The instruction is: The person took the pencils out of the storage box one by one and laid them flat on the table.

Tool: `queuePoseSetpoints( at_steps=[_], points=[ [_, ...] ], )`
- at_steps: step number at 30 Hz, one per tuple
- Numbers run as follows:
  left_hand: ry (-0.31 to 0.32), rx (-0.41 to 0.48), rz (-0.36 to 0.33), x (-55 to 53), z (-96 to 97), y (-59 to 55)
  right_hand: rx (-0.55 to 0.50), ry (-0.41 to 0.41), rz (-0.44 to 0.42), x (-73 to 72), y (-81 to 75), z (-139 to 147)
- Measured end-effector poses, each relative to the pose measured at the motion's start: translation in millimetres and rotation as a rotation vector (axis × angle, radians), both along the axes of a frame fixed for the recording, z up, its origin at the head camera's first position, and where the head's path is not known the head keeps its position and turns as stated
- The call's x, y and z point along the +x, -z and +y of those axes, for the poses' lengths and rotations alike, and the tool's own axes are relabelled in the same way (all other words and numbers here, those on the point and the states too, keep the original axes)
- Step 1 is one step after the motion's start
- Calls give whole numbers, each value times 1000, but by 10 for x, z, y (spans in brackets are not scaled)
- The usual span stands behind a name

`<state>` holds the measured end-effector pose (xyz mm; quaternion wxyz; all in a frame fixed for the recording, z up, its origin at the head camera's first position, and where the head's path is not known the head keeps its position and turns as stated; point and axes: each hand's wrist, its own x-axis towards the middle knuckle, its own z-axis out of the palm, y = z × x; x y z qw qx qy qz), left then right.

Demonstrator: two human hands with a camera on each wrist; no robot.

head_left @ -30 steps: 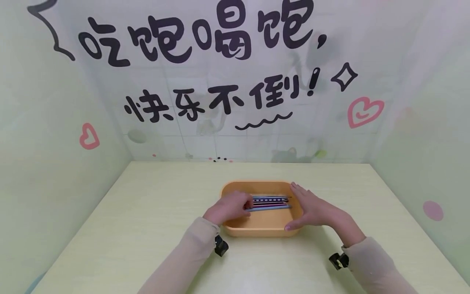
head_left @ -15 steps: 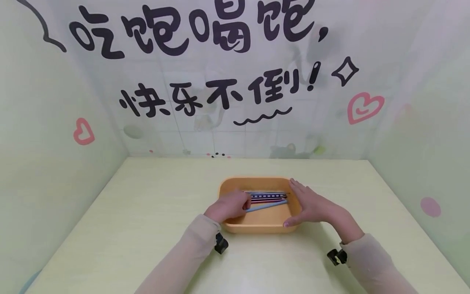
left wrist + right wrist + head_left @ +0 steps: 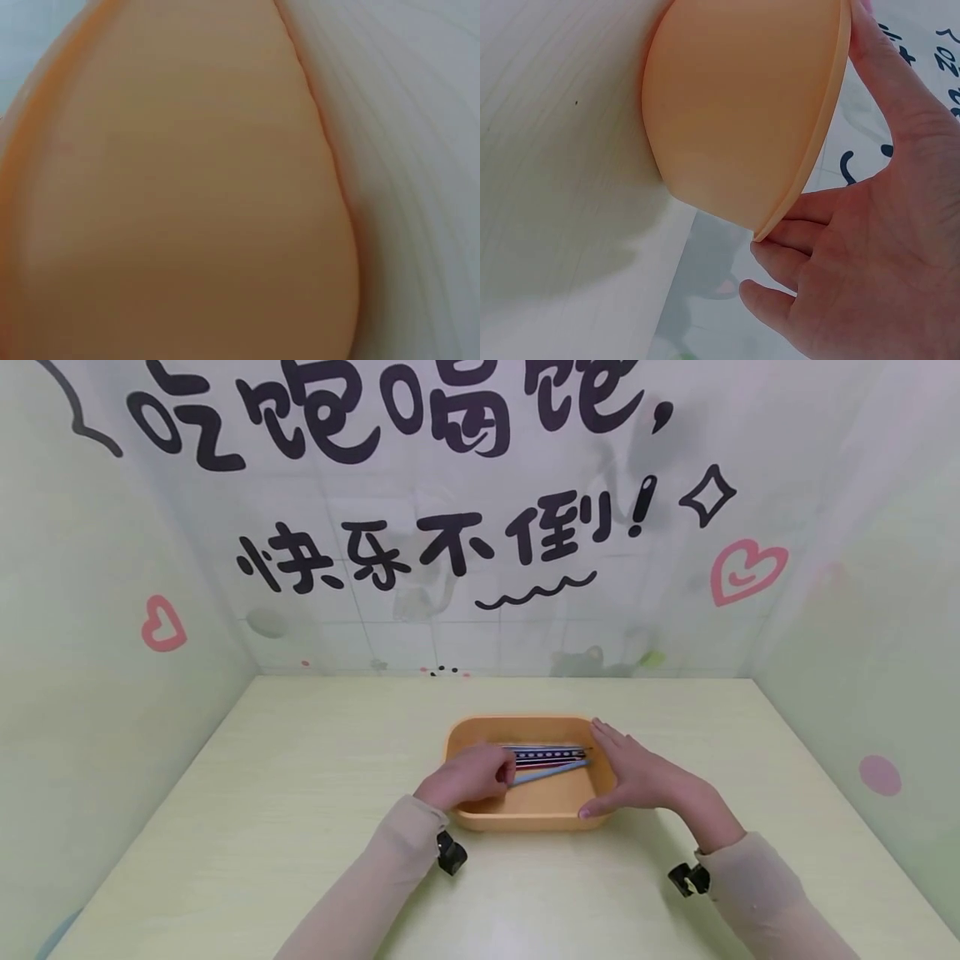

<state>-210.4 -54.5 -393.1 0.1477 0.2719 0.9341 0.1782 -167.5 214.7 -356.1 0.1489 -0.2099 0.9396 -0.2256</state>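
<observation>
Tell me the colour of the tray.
The tray is light orange; the right wrist view shows it best.

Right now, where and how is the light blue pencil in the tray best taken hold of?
Probably across its visible middle, coming from above on the near side. The light blue pencil lies slantwise, with bare floor of the orange tray there and a gap to the other pencils narrowing toward its right end; the left hand hides its left end.
</observation>
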Motion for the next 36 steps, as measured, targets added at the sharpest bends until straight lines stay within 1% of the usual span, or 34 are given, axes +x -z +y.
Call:
queuePoseSetpoints(
  at_steps=[5,9,13,20,28,36],
  points=[
    [-7,70,-4,9,-27,-35,-8,3,-2,3,-9,7],
    [-5,122,8,24,-68,-110,-15,3,-4,6,-1,13],
    [-25,138,23,31,-110,-200,-25,3,-8,12,2,16],
    [-26,183,94,48,-209,-321,-29,2,-8,24,-5,14],
    [-88,215,116,63,-374,-411,-32,-3,-5,15,14,28],
    [-148,221,170,65,-635,-471,-28,-2,-3,-9,23,26]
  ],
)
